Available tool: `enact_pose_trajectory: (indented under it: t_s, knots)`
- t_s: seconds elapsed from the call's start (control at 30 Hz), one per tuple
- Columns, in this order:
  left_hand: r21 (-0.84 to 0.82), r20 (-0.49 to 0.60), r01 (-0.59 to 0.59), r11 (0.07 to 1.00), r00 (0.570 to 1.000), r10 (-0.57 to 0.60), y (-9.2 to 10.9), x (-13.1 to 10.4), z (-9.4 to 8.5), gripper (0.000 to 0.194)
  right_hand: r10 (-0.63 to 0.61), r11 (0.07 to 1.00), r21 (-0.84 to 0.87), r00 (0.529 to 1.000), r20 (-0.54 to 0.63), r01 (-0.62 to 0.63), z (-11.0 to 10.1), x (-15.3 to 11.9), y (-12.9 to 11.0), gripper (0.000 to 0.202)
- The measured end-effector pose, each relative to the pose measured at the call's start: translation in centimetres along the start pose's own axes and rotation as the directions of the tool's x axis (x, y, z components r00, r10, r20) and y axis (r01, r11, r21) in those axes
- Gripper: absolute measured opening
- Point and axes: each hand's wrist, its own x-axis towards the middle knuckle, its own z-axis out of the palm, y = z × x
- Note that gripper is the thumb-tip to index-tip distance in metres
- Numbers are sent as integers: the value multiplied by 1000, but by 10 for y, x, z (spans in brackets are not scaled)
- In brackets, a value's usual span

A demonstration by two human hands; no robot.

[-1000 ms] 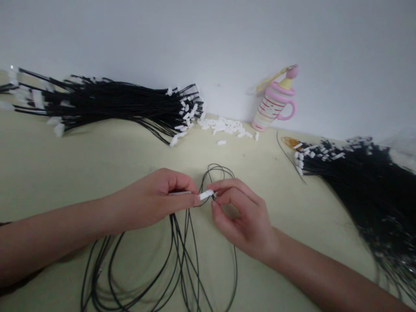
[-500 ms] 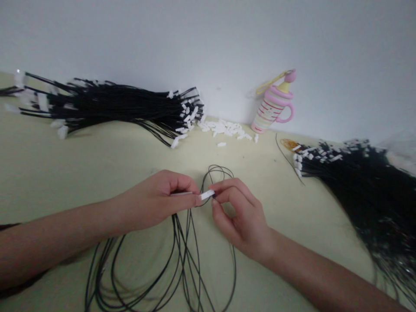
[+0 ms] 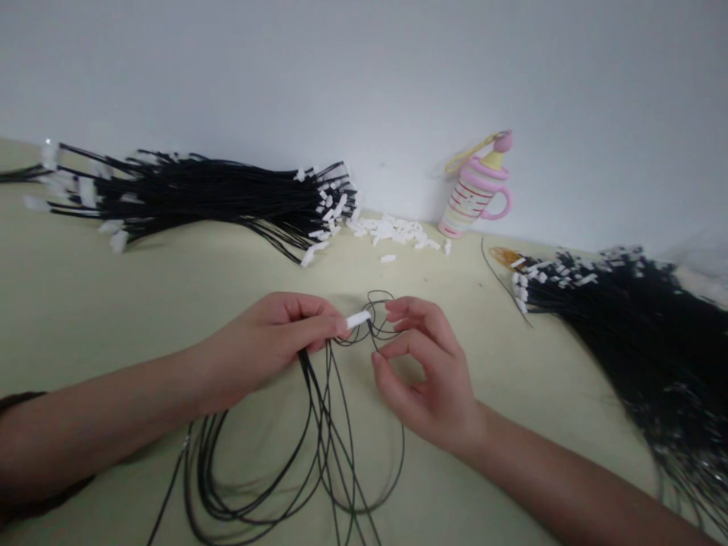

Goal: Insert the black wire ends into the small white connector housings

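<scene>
My left hand (image 3: 296, 327) is closed, pinching a small white connector (image 3: 358, 319) whose far end sticks out past the thumb. Thin black wires (image 3: 310, 425) hang from under that hand and loop down over the table. To the right, my right hand (image 3: 429, 364) has thumb and middle finger pinched on a thin wire that runs down from the connector's end. Its index finger is raised, apart from the connector. The wire's tip between those fingers is too small to make out.
A bundle of black cables with white connectors (image 3: 221, 193) lies at the back left, beside a pile of loose white connectors (image 3: 392, 231). A pink and white striped bottle (image 3: 469, 199) leans against the wall (image 3: 284, 68). Another dark cable bundle (image 3: 637, 326) fills the right side.
My right hand has drawn back slightly from the connector, with its index finger lifted away. The connector now shows more clearly in my left hand, and the hanging wire loops have shifted.
</scene>
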Motion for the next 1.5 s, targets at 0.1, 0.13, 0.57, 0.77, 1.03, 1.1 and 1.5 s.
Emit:
enact_pose_trajectory:
  t_s: [0.1,0.13,0.57,0.77,1.03,1.1,1.5]
  knots:
    - [-201,-5,-14,980,1000,13,-5,5,-6,25,45,994,-99,997,-67,-51,0,0,2,4]
    - [-259,15,-12,966,1000,16,-6,7,-8,23,55,991,-121,996,-74,-64,0,1,4,4]
    - [-188,404,-105,977,898,174,19,-16,-40,12,306,637,487,775,552,-598,-13,16,45,14]
    - [177,461,-135,975,887,40,16,-12,-26,19,310,322,695,765,564,-643,-21,26,64,20]
    - [250,284,-137,958,957,63,-6,-3,-8,24,448,751,481,884,131,-452,-30,38,53,24]
    - [198,230,-108,974,971,61,-6,-3,-5,23,414,843,426,901,-126,-328,-34,42,46,22]
    - [51,28,-33,998,999,32,0,0,10,23,287,955,-49,870,400,-293,-9,8,-10,25]
